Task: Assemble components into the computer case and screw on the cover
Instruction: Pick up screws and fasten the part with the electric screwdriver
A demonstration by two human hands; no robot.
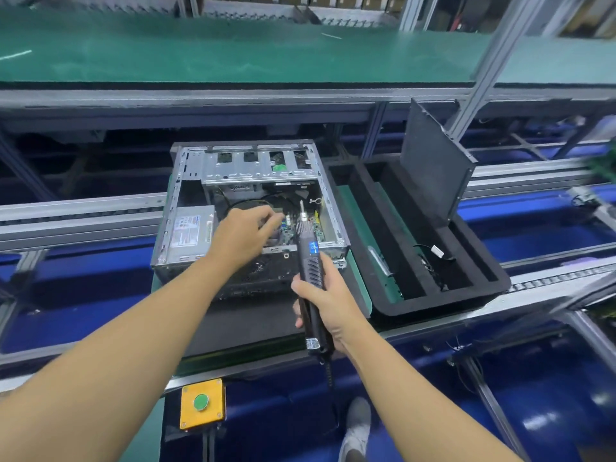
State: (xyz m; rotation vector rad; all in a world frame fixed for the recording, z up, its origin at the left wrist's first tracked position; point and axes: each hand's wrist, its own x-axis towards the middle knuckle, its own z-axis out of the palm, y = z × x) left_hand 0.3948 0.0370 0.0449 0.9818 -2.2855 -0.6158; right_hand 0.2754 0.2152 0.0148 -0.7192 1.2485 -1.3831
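An open grey computer case [330, 208] lies on the conveyor pallet, its motherboard [290, 228] and silver power supply [190, 231] exposed. My left hand [243, 231] reaches into the case over the motherboard, fingers curled downward; what they touch is hidden. My right hand [325, 301] grips a black electric screwdriver [308, 261] by its body, the bit pointing into the case just right of my left hand. The dark case cover [433, 165] leans upright in the foam tray to the right.
A black foam tray [466, 295] with slots holds a small cable and connector [436, 251]. A yellow box with a green button [201, 403] sits at the near rail. A green shelf [233, 55] spans above. Aluminium rails cross left and right.
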